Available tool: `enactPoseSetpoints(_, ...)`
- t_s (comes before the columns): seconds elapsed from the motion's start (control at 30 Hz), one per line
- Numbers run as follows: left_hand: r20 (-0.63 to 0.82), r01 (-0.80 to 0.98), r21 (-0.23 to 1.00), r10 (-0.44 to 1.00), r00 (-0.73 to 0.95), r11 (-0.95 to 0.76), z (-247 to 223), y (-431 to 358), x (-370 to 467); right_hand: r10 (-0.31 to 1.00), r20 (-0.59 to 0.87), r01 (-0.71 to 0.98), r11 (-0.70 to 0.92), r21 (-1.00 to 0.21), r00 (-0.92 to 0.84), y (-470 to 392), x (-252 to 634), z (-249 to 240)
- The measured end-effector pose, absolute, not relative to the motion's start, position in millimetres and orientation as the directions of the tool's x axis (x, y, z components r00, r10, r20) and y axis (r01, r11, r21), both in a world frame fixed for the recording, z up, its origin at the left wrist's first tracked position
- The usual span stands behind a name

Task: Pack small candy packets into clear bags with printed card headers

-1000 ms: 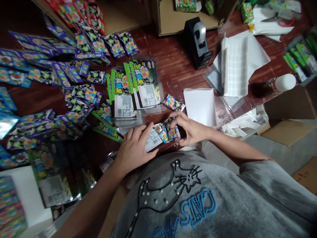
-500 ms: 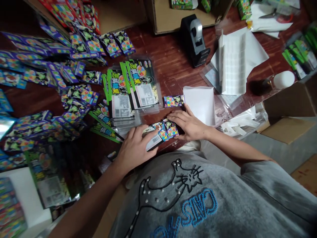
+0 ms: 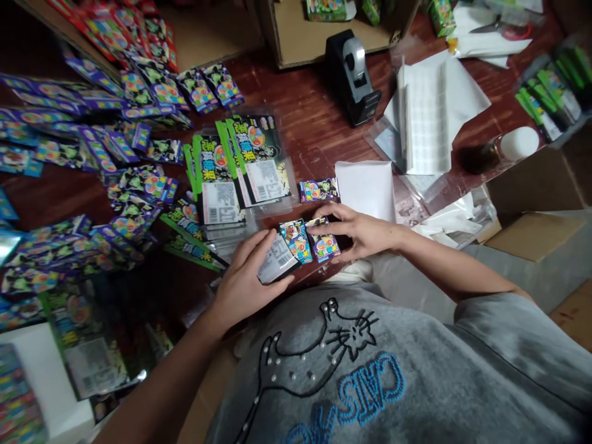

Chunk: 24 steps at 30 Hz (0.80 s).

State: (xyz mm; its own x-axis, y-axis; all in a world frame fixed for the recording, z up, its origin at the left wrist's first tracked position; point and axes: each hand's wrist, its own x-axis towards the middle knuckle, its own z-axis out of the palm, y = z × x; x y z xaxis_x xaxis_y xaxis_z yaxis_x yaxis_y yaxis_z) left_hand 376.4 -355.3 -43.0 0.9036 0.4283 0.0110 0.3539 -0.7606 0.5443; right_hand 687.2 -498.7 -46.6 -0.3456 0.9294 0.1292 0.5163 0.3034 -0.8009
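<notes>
Broadly, a red-brown, wood-grained table (image 3: 296,92) spread around a flat, white-labelled pouch (image 3: 276,259), its print too small to read.
Below the pouch, a grey shirt (image 3: 425,357) read "CATS" in blue stitching. Left hand (image 3: 247,274): over the pouch's left side, fingers loosely extended. Right hand (image 3: 358,233): arched around a boxy purple packet (image 3: 325,248) right of the pouch, grip impossible to tell. A blue packet (image 3: 296,242) lay between pouch and purple packet.
</notes>
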Motion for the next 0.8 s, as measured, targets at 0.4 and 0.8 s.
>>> enactPoseSetpoints(0.4, -0.095, 0.410, 0.357, 0.404, 0.910, -0.839, -55.4, -357.4, 373.6, 0.972, 0.066, 0.829, 0.225, -0.512, -0.223, -489.6, 662.5, -74.4)
enactPoseSetpoints(0.8, -0.048, 0.344, 0.382, 0.354, 0.934, -0.857, -60.6, -354.5, 367.7, 0.945, 0.198, 0.772, 0.326, -0.546, -0.259, -480.6, 637.8, -90.0)
